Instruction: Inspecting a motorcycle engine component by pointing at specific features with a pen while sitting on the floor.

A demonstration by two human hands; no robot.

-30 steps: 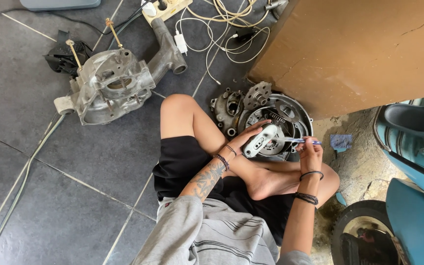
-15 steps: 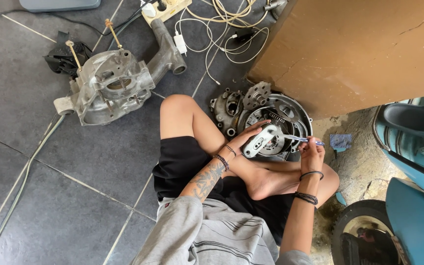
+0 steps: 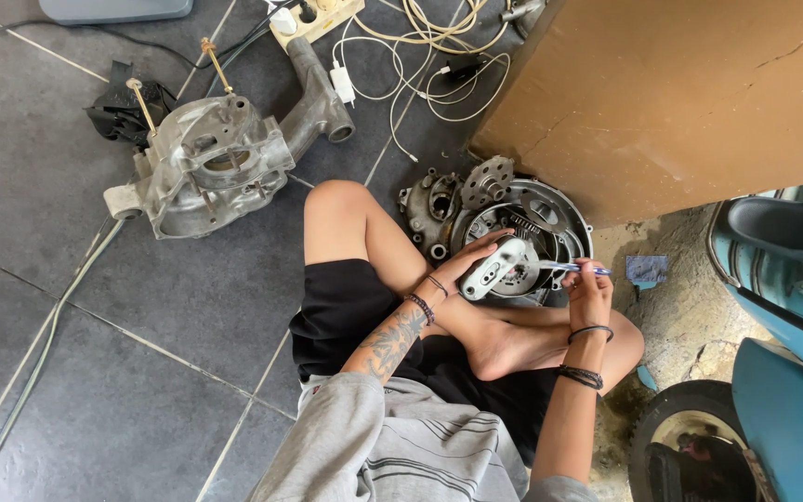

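Grey cast metal fills the centre of the view: a small light-grey engine part, oblong and pierced with holes, is gripped in the left hand, whose fingers wrap around its lower-left end. The part's long axis runs diagonally, from lower left at the hand up and to the right, so that its free end points toward the right hand. That hand is closed around a thin blue-handled tool, which lies almost level and reaches leftward; its tip sits at or just beside the free end of the part, though actual contact cannot be told at this size. The two hands are thus near each other, left hand to the left and slightly above, right hand to the right, with the part between them. Both are held above the person's crossed bare legs and directly in front of a round, dark engine casing that rests on the tiled floor. A second, paler crankcase half lies well apart on the floor to the left, near a tangle of white cables. A brown cardboard box stands behind the casing, and part of a blue scooter body shows at the right.
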